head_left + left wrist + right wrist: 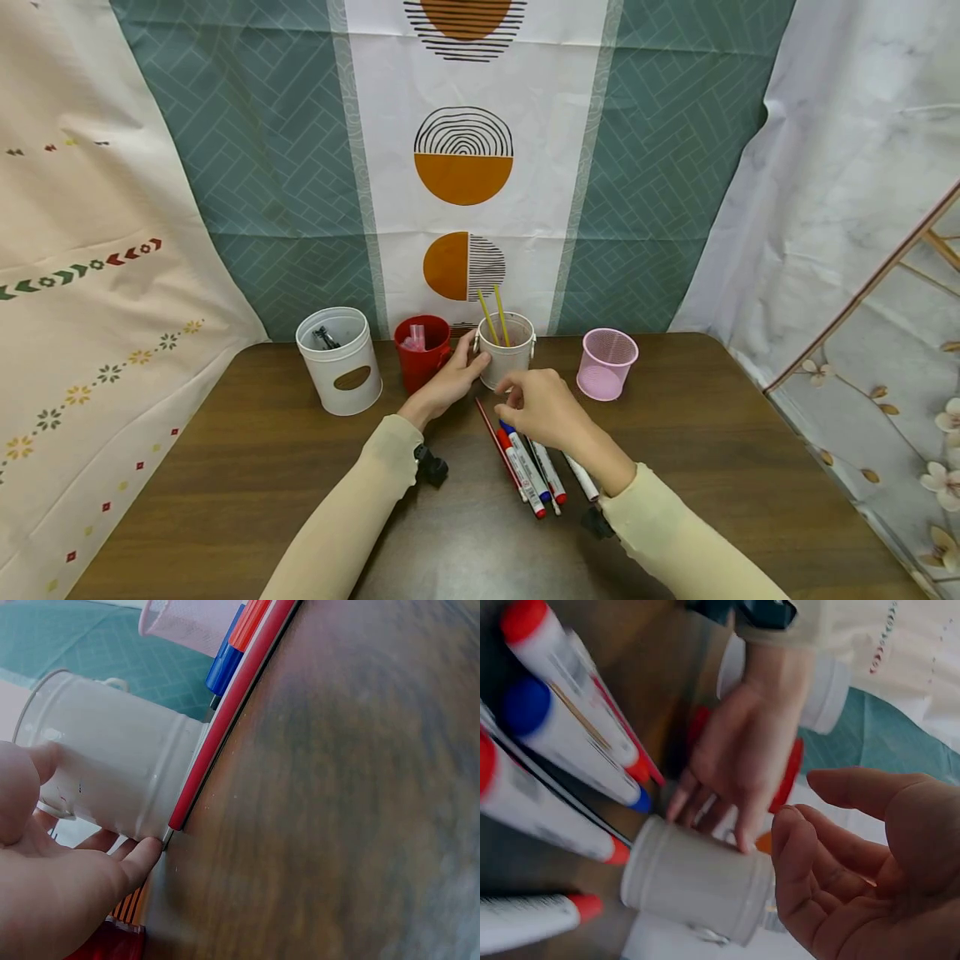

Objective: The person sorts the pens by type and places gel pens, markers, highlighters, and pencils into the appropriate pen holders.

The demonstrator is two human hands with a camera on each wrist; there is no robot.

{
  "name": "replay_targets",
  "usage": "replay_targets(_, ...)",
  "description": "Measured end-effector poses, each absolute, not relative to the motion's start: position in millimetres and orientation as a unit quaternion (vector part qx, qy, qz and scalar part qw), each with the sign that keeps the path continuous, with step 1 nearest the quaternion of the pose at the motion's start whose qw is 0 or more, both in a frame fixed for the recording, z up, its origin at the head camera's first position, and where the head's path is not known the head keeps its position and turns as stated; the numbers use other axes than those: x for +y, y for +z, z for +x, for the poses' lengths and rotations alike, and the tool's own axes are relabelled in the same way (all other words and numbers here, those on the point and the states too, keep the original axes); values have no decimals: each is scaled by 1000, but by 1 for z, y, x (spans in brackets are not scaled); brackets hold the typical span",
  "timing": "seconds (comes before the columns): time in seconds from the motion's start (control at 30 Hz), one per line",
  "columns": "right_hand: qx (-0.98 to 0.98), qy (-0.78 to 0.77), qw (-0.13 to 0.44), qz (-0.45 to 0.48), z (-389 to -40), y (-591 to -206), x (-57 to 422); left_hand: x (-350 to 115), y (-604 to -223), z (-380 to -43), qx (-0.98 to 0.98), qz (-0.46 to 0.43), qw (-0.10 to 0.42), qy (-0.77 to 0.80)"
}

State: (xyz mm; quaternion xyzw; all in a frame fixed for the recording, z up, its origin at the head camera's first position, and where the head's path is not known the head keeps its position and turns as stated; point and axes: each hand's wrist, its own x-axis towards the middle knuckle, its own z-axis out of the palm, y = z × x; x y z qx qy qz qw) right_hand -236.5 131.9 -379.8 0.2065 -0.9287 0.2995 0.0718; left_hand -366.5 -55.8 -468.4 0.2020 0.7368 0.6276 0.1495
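At the table's back, my left hand [448, 382] grips the side of a small white bucket [504, 367], thumb on its front and fingers round its left side. Two thin yellow sticks [495, 321] lean inside it. My right hand [543, 404] hovers just in front of the bucket with loosely bent fingers, and nothing sits between thumb and fingertips [791, 825]. Below it lie several whiteboard markers with red caps [619, 851] and blue caps [639, 799], partly hidden by the hand. A red pencil [225, 724] lies at their left, its end near the bucket's base.
Left of the bucket stand a red cup [422, 360] with pinkish translucent pieces and a larger white container [341, 367] holding dark small items. A pink mesh cup [606, 367] stands at the right. Patterned cloth [465, 83] hangs behind the wooden table [262, 467].
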Motion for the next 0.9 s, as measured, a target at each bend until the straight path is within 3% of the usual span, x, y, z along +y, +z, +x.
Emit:
replay_targets(0.47, -943, 269, 9, 194, -220, -419, 120, -56, -468, -367, 744, 193, 152, 621)
replay_targets(0.9, -963, 205, 8, 177, -218, -432, 111, -58, -469, -367, 747, 193, 157, 616)
